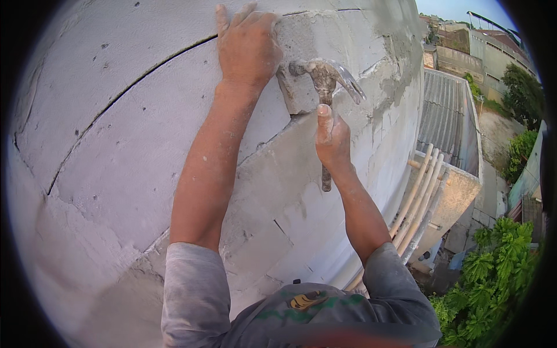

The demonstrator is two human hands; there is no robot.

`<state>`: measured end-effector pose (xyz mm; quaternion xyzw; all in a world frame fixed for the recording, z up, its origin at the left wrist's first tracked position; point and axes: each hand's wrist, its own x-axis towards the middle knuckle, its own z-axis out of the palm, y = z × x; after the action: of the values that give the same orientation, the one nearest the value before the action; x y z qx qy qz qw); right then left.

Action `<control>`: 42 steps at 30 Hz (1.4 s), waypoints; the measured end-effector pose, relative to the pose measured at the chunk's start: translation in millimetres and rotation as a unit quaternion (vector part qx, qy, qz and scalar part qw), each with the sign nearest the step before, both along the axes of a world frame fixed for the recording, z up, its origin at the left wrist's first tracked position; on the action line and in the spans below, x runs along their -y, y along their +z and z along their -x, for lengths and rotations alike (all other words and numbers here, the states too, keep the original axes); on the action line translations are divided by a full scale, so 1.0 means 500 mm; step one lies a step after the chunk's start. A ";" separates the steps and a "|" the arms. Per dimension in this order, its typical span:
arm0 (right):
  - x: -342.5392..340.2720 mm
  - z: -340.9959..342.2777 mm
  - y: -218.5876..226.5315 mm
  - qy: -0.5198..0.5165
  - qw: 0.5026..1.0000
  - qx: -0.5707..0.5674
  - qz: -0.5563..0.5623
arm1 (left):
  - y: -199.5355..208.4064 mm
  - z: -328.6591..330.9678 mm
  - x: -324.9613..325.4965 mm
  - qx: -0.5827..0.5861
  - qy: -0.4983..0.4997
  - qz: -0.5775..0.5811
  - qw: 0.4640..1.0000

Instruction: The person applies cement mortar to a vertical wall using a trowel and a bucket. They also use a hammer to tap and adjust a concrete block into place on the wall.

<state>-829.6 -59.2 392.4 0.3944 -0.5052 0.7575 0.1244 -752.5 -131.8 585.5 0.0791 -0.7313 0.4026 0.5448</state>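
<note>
My right hand (332, 138) grips a worn claw hammer (325, 78) by its handle, thumb laid along the shaft. The hammer stands head up, its striking face turned left and its claw to the right. Behind the face is a rough grey block piece (297, 95) set in the pale block wall (133, 156); whether they touch I cannot tell. My left hand (248, 49) rests on the wall just left of that piece, fingers stretched upward and partly apart. Its palm is hidden. A dark open joint runs in a curve through the blocks, passing beneath this hand.
Wet-looking grey mortar (400, 40) is smeared on the wall at upper right. To the right, far below, are several pale pipes (419, 194), a corrugated roof (442, 119) and leafy green plants (493, 278). A drop lies beyond the wall's right side.
</note>
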 end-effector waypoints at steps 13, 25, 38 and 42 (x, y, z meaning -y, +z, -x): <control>-0.024 -0.027 -0.001 0.048 0.999 0.006 -0.016 | 0.019 -0.008 0.005 -0.003 -0.031 -0.021 0.999; -0.077 0.042 0.127 0.083 0.972 0.104 0.193 | -0.008 0.003 -0.003 -0.057 -0.007 -0.013 0.998; -0.042 0.054 0.161 0.017 0.994 0.070 0.087 | -0.004 0.004 -0.012 -0.063 -0.021 -0.012 0.998; 0.004 0.072 0.172 -0.040 0.998 -0.030 -0.037 | 0.002 -0.004 -0.004 -0.059 0.003 -0.001 0.998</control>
<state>-865.6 -61.2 478.5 0.4004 -0.5447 0.7205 0.1546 -750.5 -129.6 586.2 0.1053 -0.6984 0.3976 0.5857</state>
